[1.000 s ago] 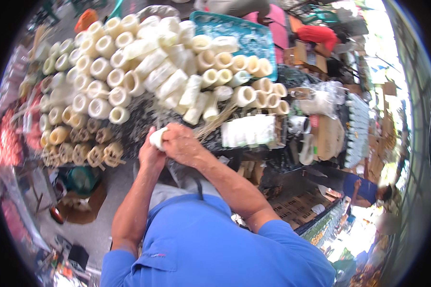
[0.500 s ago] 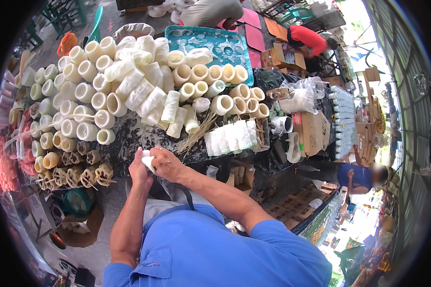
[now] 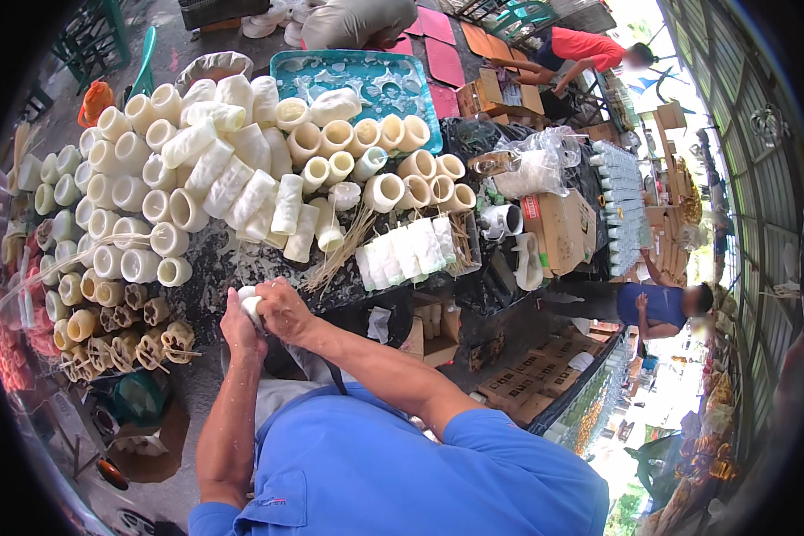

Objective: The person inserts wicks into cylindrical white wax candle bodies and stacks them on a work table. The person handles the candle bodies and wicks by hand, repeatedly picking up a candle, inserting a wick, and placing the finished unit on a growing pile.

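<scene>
Between my two hands is a small white, waxy-looking piece (image 3: 252, 306), mostly covered by fingers. My left hand (image 3: 240, 327) is closed around its near left side. My right hand (image 3: 282, 312) grips it from the right, fingers curled over it. Both are just off the near edge of a black, wax-spattered table (image 3: 246, 265). Beyond them lie white wax rolls (image 3: 230, 190), some piled on others. Hollow cream wax cups (image 3: 188, 211) crowd the table's left half. Thin pale sticks (image 3: 347, 248) lie to the right, beside a row of white rolls (image 3: 404, 256).
A teal tray (image 3: 426, 107) with wax flakes is at the back. Cardboard boxes (image 3: 558, 234) and clear plastic bags (image 3: 545, 161) stand right, near rows of clear glasses (image 3: 620, 210). An open carton (image 3: 165, 447) sits on the floor lower left. Other people are at the back and right.
The view has shifted, so the table appears further left. My hands stay together on the white piece, with the right hand's fingers curled further over it. The person in red has straightened somewhat.
</scene>
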{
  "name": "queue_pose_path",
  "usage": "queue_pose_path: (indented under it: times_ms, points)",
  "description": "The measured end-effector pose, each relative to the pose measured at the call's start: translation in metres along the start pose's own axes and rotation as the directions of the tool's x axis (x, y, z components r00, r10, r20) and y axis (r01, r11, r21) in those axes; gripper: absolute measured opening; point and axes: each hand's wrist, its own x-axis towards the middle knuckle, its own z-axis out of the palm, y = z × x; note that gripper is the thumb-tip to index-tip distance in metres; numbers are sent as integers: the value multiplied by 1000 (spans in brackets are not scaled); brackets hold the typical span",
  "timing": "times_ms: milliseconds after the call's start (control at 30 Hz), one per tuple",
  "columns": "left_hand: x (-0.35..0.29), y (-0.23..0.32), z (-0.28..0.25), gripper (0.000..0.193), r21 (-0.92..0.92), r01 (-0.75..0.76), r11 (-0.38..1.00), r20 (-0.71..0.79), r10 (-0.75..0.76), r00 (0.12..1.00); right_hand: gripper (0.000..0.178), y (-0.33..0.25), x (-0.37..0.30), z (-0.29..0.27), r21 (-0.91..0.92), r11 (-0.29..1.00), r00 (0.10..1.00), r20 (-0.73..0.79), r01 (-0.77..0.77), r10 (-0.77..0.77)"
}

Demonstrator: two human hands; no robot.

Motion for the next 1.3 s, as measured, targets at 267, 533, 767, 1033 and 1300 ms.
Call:
queue_pose_path:
  times_ms: [267, 533, 767, 1033, 1300]
  points:
    - [-5, 6, -11, 37, 94, 61, 994, 92, -69, 993, 9, -9, 2, -26, 10, 998, 996, 61, -67, 67]
    - [-17, 7, -4, 30, 103, -6, 995, 85, -3, 996, 9, -16, -15, -13, -99, 993, 994, 81, -66, 74]
    - [-36, 25, 17, 28, 84, -100, 991, 273, 74, 959, 7, -19, -3, -48, -118, 984, 988, 64, -135, 143]
    - [-40, 34, 23, 33, 60, 16, 998, 286, -33, 958, 11, -27, 16, -52, -109, 978, 982, -79, -177, 169]
    - [-26, 5, 2, 20, -128, 97, 987, 181, -73, 981, 11, -15, 16, -47, -111, 975, 961, 177, -194, 211]
